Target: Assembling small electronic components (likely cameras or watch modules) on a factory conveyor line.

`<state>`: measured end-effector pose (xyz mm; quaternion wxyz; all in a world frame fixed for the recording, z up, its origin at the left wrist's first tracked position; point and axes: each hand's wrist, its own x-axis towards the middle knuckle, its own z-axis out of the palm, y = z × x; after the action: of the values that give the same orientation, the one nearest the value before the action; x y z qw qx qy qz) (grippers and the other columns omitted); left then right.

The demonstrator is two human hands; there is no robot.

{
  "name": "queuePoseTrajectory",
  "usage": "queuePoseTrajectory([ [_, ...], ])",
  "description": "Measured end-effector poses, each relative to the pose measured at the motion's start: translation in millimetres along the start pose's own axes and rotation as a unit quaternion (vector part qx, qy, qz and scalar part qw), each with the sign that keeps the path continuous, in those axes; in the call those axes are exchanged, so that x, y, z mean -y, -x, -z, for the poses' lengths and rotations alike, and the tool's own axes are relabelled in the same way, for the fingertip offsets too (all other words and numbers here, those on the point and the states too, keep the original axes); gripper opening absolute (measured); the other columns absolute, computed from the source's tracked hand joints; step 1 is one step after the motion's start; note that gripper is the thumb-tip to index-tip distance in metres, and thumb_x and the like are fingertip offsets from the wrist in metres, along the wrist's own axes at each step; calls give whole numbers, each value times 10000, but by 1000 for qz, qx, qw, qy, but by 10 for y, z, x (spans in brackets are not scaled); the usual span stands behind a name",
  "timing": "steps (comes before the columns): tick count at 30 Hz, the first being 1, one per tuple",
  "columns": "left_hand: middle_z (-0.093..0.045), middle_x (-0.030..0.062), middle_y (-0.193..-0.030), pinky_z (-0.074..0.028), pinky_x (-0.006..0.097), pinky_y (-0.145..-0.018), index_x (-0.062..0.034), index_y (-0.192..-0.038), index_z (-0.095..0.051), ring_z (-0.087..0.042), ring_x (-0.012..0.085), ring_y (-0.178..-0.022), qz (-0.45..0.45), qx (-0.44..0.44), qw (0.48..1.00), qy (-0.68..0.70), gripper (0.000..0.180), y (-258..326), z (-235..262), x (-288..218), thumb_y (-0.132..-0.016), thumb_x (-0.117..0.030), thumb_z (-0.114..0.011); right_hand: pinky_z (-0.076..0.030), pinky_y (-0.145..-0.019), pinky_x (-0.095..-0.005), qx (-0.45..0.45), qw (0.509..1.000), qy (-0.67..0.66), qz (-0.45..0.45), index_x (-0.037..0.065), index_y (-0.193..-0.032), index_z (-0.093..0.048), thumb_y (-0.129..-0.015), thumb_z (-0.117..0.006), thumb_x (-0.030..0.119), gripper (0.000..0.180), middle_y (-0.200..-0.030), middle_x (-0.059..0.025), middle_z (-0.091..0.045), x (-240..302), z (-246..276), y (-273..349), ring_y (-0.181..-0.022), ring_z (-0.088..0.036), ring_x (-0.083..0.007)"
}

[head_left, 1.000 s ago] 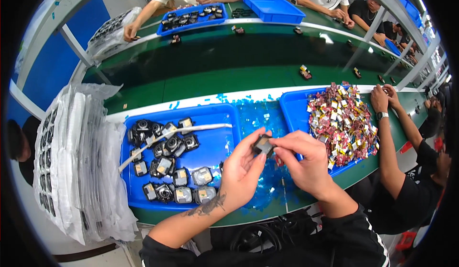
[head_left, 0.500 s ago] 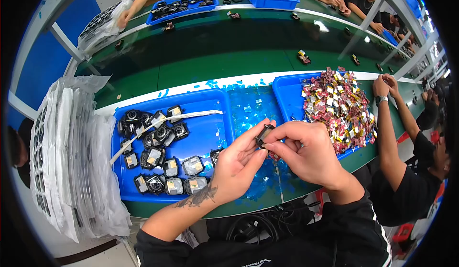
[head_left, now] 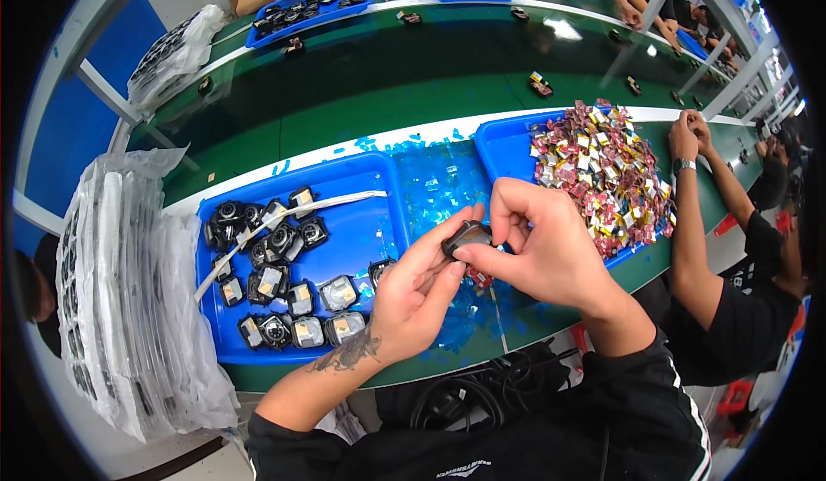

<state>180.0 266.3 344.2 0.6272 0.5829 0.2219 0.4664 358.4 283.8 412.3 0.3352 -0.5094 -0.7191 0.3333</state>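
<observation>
A stack of clear plastic bags (head_left: 129, 292), holding flat trays of dark parts, fills the bench's left end beside a blue tray (head_left: 361, 223). A second clear bag (head_left: 172, 51) of dark parts lies at the far left across the belt. In the right blue bin (head_left: 508, 150), small foil packets (head_left: 602, 171) in red, gold and silver are heaped high. No signs or screens show.

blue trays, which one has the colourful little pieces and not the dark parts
The blue tray to the right, beside the right hand, heaped with small red, yellow and silver pieces. The tray left of it holds dark round parts.
</observation>
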Motion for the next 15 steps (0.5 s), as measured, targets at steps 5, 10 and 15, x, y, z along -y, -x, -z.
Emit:
queuePoseTrajectory([
  [5, -377, 196, -1477, -350, 355, -1108, 65, -1442, -294, -415, 243, -1346, -6, 0, 1000, 3, 480, 7, -8, 39, -976, 61, -410, -291, -476, -259, -20, 997, -68, 13, 78, -680, -414, -714, -792, 100, 380, -558, 22, -375, -156, -67, 4, -531, -347, -63],
  [10, -421, 214, -1441, -365, 349, -1096, 69, -1439, -297, -438, 239, -1327, 6, 6, 1000, -16, 491, -3, 5, 26, -965, 71, -425, -393, -547, -244, -11, 995, -102, 8, 61, -774, -493, -750, -776, 99, 287, -688, 5, -481, -180, -67, 26, -620, -428, -66],
  [15, -465, 216, -1402, -391, 356, -1070, 33, -1451, -303, -477, 250, -1286, -4, -108, 986, 126, 519, -84, -23, -10, -957, 59, -457, -495, -662, -230, -71, 969, -234, -22, 18, -1001, -621, -847, -710, 72, 186, -896, -31, -606, -255, -80, 267, -804, -599, -82],
])
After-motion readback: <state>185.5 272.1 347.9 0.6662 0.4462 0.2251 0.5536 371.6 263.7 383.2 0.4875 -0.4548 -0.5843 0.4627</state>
